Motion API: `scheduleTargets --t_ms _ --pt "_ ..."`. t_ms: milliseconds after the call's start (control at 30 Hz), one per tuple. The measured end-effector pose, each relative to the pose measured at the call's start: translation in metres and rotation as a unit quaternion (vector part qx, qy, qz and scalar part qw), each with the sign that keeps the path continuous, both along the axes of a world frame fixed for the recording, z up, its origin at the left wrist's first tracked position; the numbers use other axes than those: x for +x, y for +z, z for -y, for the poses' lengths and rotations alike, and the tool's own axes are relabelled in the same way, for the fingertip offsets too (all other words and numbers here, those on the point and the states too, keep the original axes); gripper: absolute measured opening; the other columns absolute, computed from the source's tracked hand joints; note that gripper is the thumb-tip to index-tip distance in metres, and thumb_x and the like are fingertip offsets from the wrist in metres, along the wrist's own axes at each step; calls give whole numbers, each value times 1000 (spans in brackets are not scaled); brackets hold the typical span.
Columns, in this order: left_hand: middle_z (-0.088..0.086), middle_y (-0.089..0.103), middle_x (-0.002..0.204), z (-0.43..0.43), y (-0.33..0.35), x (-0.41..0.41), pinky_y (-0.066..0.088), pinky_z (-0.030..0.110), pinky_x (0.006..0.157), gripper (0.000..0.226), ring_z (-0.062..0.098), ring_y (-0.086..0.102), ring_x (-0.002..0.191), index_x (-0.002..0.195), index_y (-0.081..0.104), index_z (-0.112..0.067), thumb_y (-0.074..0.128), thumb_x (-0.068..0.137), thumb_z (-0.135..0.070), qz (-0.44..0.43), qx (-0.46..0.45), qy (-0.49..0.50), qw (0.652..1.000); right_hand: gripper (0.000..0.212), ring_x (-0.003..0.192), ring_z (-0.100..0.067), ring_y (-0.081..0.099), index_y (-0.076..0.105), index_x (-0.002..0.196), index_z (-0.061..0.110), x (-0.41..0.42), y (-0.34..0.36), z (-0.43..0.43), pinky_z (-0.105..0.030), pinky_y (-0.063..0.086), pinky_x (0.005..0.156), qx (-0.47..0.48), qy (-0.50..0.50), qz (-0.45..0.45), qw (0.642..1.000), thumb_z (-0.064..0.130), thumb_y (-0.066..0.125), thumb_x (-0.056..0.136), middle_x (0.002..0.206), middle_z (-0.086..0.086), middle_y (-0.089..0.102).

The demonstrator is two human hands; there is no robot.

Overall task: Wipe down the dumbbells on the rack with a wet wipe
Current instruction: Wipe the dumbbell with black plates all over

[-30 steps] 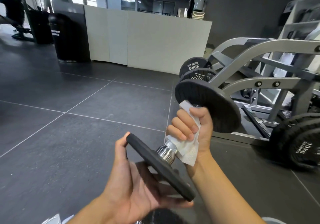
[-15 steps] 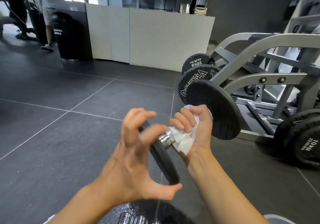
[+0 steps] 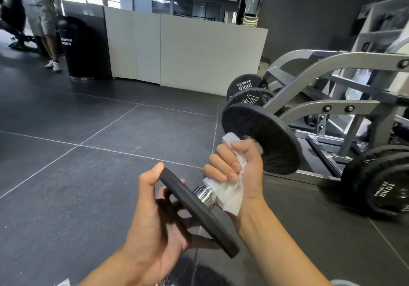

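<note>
Holds the dumbbell (image 3: 195, 211) aloft by its near plate in the left hand (image 3: 152, 226), thumb over the rim, fingers seemingly spread behind. Clamps the right hand (image 3: 245, 170) just right of that, curled round wet wipe (image 3: 229, 194) and handle. Far plate beyond that fist, before the rack (image 3: 327, 106).

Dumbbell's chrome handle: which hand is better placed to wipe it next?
Right. The right hand grips the white wet wipe around the chrome handle of the black-plated dumbbell; the left hand only holds the near round black plate, steadying it.
</note>
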State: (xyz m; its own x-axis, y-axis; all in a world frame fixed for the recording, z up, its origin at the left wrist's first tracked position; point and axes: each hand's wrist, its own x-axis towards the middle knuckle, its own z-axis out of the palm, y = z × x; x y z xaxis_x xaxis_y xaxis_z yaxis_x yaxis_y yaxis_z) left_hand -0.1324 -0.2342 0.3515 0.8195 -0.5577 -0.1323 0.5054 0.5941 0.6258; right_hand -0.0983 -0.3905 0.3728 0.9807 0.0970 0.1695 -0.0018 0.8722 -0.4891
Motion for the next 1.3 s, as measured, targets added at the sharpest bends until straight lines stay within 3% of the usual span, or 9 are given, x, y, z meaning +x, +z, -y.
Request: scheduleTargets --t_ms 100,233,333,567,667,833,1000,1200,1300 --pt "-5 59 122 -4 -2 2 58 38 85 82 19 69 105 125 54 -41 79 48 -52 328 193 179 907 45 30 -10 26 30 40 19 -1 1 -4 -21 27 37 9 -60 -46 997 20 46 83 35 4 22" --pt "16 42 138 -11 -27 26 40 52 114 90 42 45 136 126 49 -26 93 53 -55 765 343 305 451 43 34 -11 23 28 43 20 -1 -1 -8 -21 27 40 4 -100 -78 992 19 49 81 38 4 20" --pt "9 45 132 -3 -32 33 39 79 100 60 46 42 133 118 54 -31 85 71 -54 822 351 352 277 43 35 -11 21 27 44 20 0 1 -9 -21 27 40 -5 -119 -89 989 18 47 83 40 4 19" --pt "-6 51 131 -13 1 15 56 34 86 94 5 63 106 128 48 -48 88 43 -51 400 265 144 866 42 30 -10 27 31 37 19 -2 -3 -4 -21 27 41 22 -65 -59 996 18 45 76 34 4 24" --pt "9 68 95 -7 9 12 59 51 63 50 22 72 75 97 75 -28 74 64 -65 76 85 -2 993 41 32 -13 28 37 36 16 -2 -8 -4 -22 29 42 41 4 0 999 20 47 76 33 1 30" --pt "33 64 125 -10 1 15 38 80 101 115 49 68 102 131 67 7 60 68 -90 -100 -17 -170 980 40 36 -13 23 36 40 18 0 -5 -7 -22 29 42 26 34 41 998 18 58 73 36 2 25" --pt "-9 69 99 -2 6 9 60 52 69 53 14 69 85 108 65 -34 76 65 -64 194 128 117 965 42 29 -9 24 32 37 20 3 -1 -10 -19 25 37 24 -50 -42 998 23 51 74 32 4 24" --pt "13 36 143 -16 -15 31 39 56 112 89 46 37 141 130 46 -27 90 59 -58 771 336 289 457 39 33 -12 20 27 42 21 7 0 -16 -21 26 38 6 -134 -106 985 20 52 72 37 4 19" --pt "7 38 144 -12 -16 32 39 67 106 77 48 39 139 125 53 -29 88 62 -57 804 332 310 384 41 34 -12 19 26 41 21 8 0 -15 -20 25 37 1 -144 -134 980 17 46 76 37 4 17"
